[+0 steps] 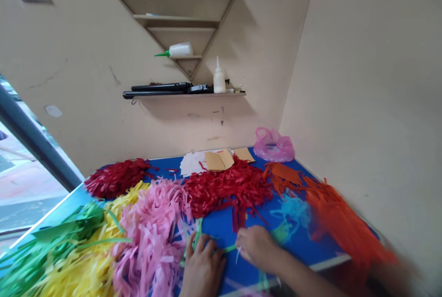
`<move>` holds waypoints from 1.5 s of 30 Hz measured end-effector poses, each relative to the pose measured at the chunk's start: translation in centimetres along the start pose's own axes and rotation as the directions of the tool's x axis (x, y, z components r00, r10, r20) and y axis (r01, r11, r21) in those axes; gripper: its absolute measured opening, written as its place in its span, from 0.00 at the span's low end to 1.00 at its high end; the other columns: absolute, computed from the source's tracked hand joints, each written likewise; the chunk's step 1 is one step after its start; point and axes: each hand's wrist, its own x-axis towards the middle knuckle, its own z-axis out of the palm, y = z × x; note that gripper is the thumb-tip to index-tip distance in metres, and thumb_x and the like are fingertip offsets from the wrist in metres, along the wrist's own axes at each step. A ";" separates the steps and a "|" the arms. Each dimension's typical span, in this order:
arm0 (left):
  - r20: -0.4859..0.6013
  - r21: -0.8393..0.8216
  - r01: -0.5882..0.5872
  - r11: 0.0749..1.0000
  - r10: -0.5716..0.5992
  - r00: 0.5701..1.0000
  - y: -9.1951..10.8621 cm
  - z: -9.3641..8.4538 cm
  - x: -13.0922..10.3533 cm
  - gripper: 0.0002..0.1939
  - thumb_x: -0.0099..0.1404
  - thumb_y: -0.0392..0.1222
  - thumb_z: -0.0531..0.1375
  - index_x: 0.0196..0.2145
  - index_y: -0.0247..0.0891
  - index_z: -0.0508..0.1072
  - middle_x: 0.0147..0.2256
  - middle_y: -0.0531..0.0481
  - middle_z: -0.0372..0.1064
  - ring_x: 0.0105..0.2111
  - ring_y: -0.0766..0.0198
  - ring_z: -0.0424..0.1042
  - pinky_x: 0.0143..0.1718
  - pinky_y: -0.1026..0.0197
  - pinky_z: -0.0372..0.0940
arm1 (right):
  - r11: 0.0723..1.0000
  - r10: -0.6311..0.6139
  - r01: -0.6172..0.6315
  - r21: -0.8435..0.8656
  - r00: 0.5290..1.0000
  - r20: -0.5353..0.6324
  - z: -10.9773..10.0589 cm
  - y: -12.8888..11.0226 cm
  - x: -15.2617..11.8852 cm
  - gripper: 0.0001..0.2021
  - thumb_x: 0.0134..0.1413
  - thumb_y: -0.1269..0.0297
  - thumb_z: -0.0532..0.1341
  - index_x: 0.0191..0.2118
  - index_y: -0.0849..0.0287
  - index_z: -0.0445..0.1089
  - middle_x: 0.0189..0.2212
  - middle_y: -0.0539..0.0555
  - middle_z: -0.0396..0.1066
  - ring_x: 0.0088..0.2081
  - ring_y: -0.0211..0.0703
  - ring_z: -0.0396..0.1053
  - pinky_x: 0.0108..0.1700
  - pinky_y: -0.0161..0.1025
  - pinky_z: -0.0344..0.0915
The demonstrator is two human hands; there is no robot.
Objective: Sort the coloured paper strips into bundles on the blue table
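My left hand [203, 264] lies palm down on the blue table [224, 223], its fingers spread. A light green paper strip [198, 232] pokes up by its fingertips. My right hand [257, 246] is closed, thumb and fingers pinched at a thin pale strip [238, 254]. Between both hands runs a green strip [229, 248]. Pink paper strips [155, 228] are heaped beside my left hand. Just past my right hand lie a few yellow-green strips [281, 233] and a small bunch of light blue strips [293, 212].
Red strips [228, 186], yellow strips [83, 260], green strips [62, 237] and orange strips [341, 218] cover much of the table. Brown paper pieces [219, 160] and a pink plastic bag [274, 145] lie at the back. A wall shelf [186, 95] carries a glue bottle [219, 80].
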 end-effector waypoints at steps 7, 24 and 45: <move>-0.059 -0.106 0.006 0.994 -0.013 0.998 0.1 1.0 -0.5 0.12 0.68 0.36 0.55 0.33 0.49 0.76 0.28 0.56 0.73 0.42 0.60 0.66 0.63 0.48 0.38 | 0.999 -0.006 0.002 -0.033 0.994 -0.106 0.9 -1.5 0.0 0.03 0.58 0.67 0.61 0.36 0.57 0.72 0.34 0.51 0.74 0.32 0.42 0.70 0.30 0.37 0.56; 0.355 -0.173 0.268 0.948 -0.194 0.915 -2.4 -1.5 -1.2 0.08 0.64 0.49 0.62 0.31 0.46 0.77 0.33 0.53 0.75 0.39 0.56 0.70 0.45 0.52 0.56 | 0.862 0.306 -0.257 0.437 0.951 -0.043 0.9 0.9 -2.0 0.03 0.53 0.67 0.66 0.32 0.54 0.79 0.36 0.47 0.77 0.38 0.37 0.74 0.39 0.31 0.62; 0.113 -0.041 -0.140 0.989 0.144 0.983 -0.2 0.2 1.2 0.10 0.65 0.34 0.57 0.32 0.45 0.77 0.31 0.55 0.75 0.38 0.59 0.70 0.62 0.43 0.43 | 0.985 0.063 -0.070 0.160 0.997 0.047 -0.7 0.4 0.6 0.09 0.55 0.66 0.59 0.35 0.60 0.77 0.36 0.57 0.76 0.37 0.47 0.72 0.37 0.39 0.62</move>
